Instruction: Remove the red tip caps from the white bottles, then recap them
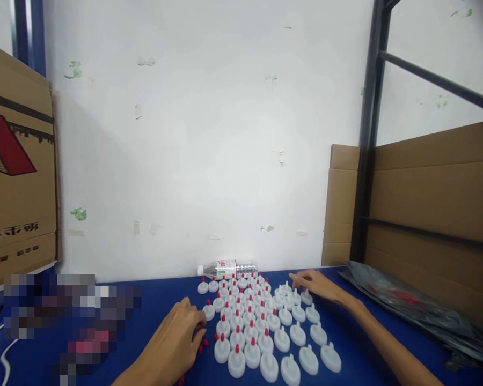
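Note:
My left hand (181, 335) rests at the left edge of a group of white round lids (237, 338) with narrow spouts, many topped by red tips. Its fingers are curled and its thumb is drawn in close to them; anything held is hidden. Loose red tips (201, 348) lie on the table just beside its thumb. At the back right, my right hand (312, 283) reaches over white lids with bare spouts (293, 297). Its index finger stretches out to the left, and I see nothing in its grasp.
Behind the lids a clear plastic bottle (227, 268) lies on its side against the wall. A cardboard box (18, 161) stands left, above a blurred patch and a white cable (4, 359). A grey plastic bag (406, 300) lies right, near the dark metal frame (364, 177) and cardboard.

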The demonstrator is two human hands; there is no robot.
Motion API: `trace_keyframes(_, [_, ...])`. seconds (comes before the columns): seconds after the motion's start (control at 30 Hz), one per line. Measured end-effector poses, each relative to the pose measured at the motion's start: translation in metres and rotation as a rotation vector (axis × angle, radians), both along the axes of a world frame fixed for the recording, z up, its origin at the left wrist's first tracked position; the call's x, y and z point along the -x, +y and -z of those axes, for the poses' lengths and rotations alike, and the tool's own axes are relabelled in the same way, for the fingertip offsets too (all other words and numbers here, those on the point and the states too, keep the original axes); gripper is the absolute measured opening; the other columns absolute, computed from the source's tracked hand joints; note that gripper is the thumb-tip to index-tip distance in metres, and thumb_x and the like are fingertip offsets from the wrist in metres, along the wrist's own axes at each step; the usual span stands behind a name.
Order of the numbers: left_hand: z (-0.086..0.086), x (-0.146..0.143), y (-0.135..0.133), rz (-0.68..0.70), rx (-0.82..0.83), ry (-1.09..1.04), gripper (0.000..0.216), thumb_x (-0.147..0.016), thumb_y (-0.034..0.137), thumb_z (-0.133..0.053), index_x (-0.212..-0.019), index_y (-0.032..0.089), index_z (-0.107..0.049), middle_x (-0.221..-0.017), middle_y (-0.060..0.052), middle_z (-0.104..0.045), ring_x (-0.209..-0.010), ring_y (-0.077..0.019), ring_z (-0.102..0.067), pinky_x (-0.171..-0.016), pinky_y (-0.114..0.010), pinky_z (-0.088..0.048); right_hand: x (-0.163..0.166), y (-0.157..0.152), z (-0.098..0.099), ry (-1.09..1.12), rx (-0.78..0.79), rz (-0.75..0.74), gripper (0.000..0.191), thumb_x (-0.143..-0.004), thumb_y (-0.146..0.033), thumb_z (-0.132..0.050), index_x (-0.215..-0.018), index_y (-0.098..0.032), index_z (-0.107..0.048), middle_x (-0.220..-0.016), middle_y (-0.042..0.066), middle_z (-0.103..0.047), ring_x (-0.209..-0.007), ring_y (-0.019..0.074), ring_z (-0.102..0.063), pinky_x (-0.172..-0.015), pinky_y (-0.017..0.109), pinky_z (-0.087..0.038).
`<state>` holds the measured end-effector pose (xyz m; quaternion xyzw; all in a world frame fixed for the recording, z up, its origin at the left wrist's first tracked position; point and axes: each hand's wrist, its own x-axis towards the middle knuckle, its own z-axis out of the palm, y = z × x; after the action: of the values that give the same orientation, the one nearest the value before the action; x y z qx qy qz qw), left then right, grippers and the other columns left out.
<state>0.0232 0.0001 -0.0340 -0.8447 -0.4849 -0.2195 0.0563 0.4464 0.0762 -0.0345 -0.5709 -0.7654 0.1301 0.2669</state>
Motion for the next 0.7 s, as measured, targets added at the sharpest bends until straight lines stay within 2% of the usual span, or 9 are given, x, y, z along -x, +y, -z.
trace_keyframes(0.1, [-0.001, -0.004, -0.006, 0.07, -0.076, -0.052, 0.021, -0.094, 0.018, -0.052, -0.092, 0.022, -0.072, -0.088, -0.006, -0.071, -0.092, -0.0253, -0.065, -0.086, -0.038, -0.052, 0.005, -0.003, -0.005, 0.007, 0.008, -0.009, 0.075, -0.098, -0.069, -0.026, -0.082, -0.016, -0.077, -0.081, 0.007, -0.077, -0.066, 0.0203, -0.069, -0.061, 0.03, -0.052])
trace_keyframes(0.23, [-0.001, -0.012, -0.015, 0.208, -0.16, -0.099, 0.019, -0.093, 0.026, -0.06, -0.11, 0.026, -0.068, -0.105, -0.005, -0.072, -0.109, -0.0269, -0.064, -0.1, -0.043, -0.05, 0.013, -0.009, -0.016, -0.037, -0.163, 0.05, 0.07, -0.101, -0.065, -0.025, -0.078, -0.018, -0.072, -0.079, 0.009, -0.074, -0.073, 0.0245, -0.068, -0.074, 0.036, -0.051])
trace_keyframes(0.33, [-0.005, -0.019, -0.021, 0.282, -0.107, -0.085, 0.012, -0.09, 0.02, -0.063, -0.1, 0.025, -0.069, -0.098, -0.003, -0.072, -0.099, -0.0235, -0.066, -0.098, -0.04, -0.052, 0.033, -0.021, -0.03, -0.085, -0.308, 0.034, 0.06, -0.104, -0.056, -0.027, -0.08, -0.02, -0.07, -0.083, 0.008, -0.073, -0.082, 0.0263, -0.067, -0.084, 0.04, -0.048])
trace_keyframes(0.43, [-0.012, -0.023, -0.025, 0.322, -0.041, -0.094, 0.014, -0.093, 0.014, -0.058, -0.087, 0.023, -0.066, -0.086, -0.001, -0.069, -0.086, -0.0197, -0.065, -0.086, -0.035, -0.054, 0.067, -0.045, -0.046, -0.129, -0.405, -0.056, 0.046, -0.106, -0.046, -0.033, -0.092, -0.021, -0.07, -0.091, 0.008, -0.073, -0.092, 0.0254, -0.066, -0.093, 0.041, -0.045])
trace_keyframes(0.53, [-0.02, -0.025, -0.027, 0.381, -0.081, -0.212, 0.016, -0.097, 0.014, -0.054, -0.093, 0.023, -0.066, -0.088, -0.001, -0.07, -0.084, -0.0184, -0.064, -0.076, -0.029, -0.053, 0.108, -0.077, -0.057, -0.178, -0.488, -0.255, 0.031, -0.104, -0.042, -0.046, -0.119, -0.023, -0.065, -0.114, 0.009, -0.071, -0.107, 0.0248, -0.063, -0.099, 0.042, -0.044])
trace_keyframes(0.57, [-0.022, -0.025, -0.027, 0.418, -0.109, -0.269, 0.015, -0.098, 0.015, -0.053, -0.097, 0.023, -0.066, -0.089, -0.001, -0.071, -0.083, -0.0177, -0.064, -0.076, -0.029, -0.052, 0.121, -0.088, -0.059, -0.179, -0.514, -0.327, 0.037, -0.101, -0.045, -0.051, -0.129, -0.023, -0.06, -0.122, 0.011, -0.069, -0.112, 0.0263, -0.061, -0.099, 0.043, -0.044])
trace_keyframes(0.63, [-0.024, -0.027, -0.028, 0.493, -0.169, -0.377, 0.013, -0.1, 0.017, -0.053, -0.1, 0.023, -0.065, -0.091, -0.001, -0.071, -0.084, -0.0168, -0.063, -0.076, -0.027, -0.052, 0.145, -0.107, -0.058, -0.179, -0.477, -0.43, 0.059, -0.096, -0.055, -0.058, -0.145, -0.025, -0.046, -0.134, 0.011, -0.063, -0.12, 0.0279, -0.057, -0.103, 0.044, -0.043])
trace_keyframes(0.7, [-0.024, -0.029, -0.029, 0.544, -0.231, -0.442, 0.013, -0.101, 0.018, -0.052, -0.102, 0.022, -0.065, -0.091, -0.002, -0.071, -0.086, -0.0169, -0.063, -0.076, -0.026, -0.053, 0.163, -0.119, -0.052, -0.195, -0.428, -0.483, 0.056, -0.096, -0.055, -0.059, -0.143, -0.027, -0.047, -0.129, 0.008, -0.066, -0.117, 0.0256, -0.059, -0.111, 0.044, -0.037])
